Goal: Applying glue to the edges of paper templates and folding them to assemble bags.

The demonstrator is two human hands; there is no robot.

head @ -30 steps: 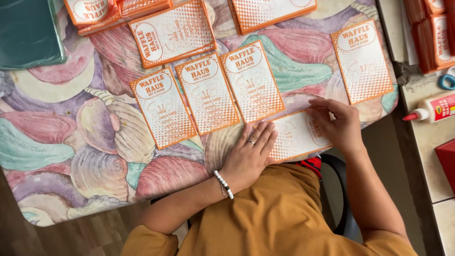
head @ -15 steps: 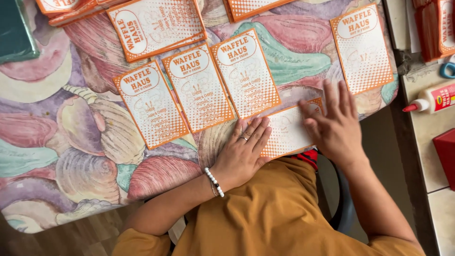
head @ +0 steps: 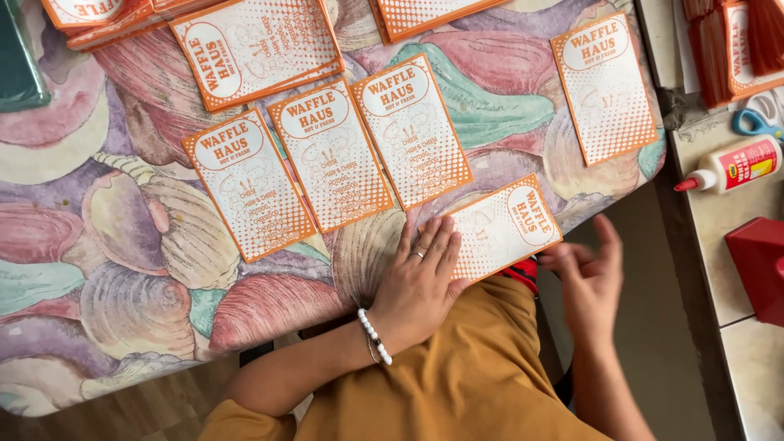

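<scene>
My left hand (head: 420, 282) lies flat on the table edge, fingers pressing the left end of an orange-and-white printed card (head: 505, 229) that sticks out over the edge. My right hand (head: 590, 282) hovers just off the table to the right of that card, fingers apart, holding nothing. Three similar cards (head: 331, 163) lie side by side above my left hand on the shell-patterned tablecloth (head: 106, 245). Another card (head: 606, 86) lies alone at the right.
More orange cards (head: 257, 49) and stacks lie along the top. A glue bottle (head: 727, 167), blue scissors (head: 755, 122) and a red box (head: 759, 265) sit on the tiled counter at right. A dark green object (head: 16, 65) is at top left.
My right hand has lifted off the card and drawn back off the table edge to the right. My left hand stays pressed on the card's left end.
</scene>
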